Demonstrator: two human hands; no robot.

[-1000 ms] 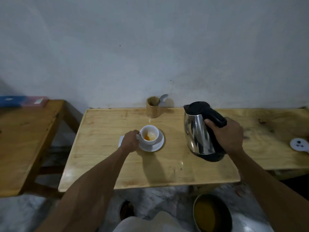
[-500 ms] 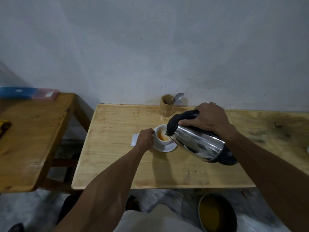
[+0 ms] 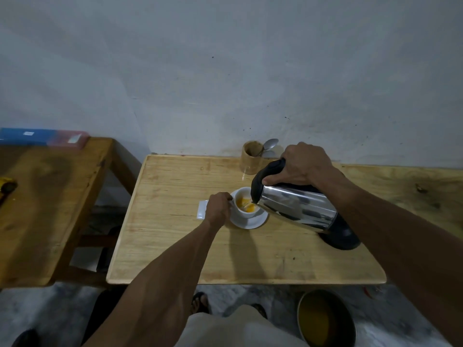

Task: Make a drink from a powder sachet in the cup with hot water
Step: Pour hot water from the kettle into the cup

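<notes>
A white cup (image 3: 244,213) holding orange powder and liquid stands on a white saucer (image 3: 250,222) on the wooden table (image 3: 175,246). My left hand (image 3: 218,207) grips the cup's handle from the left. My right hand (image 3: 302,165) is closed on the black handle of a steel kettle (image 3: 298,207), which is tipped steeply with its spout over the cup's rim. A thin stream runs from the spout into the cup. A white sachet (image 3: 201,209) lies flat beside the saucer, partly hidden by my left hand.
A wooden holder (image 3: 251,157) with a spoon (image 3: 270,144) stands at the table's back edge by the wall. A second wooden table (image 3: 50,209) on the left carries a blue and pink box (image 3: 42,137). A metal bowl (image 3: 325,320) sits on the floor below right.
The kettle was lifted from the table, carried left and tipped over the cup. Since half a second ago it has tilted further and water now flows. My left hand stayed on the cup's handle.
</notes>
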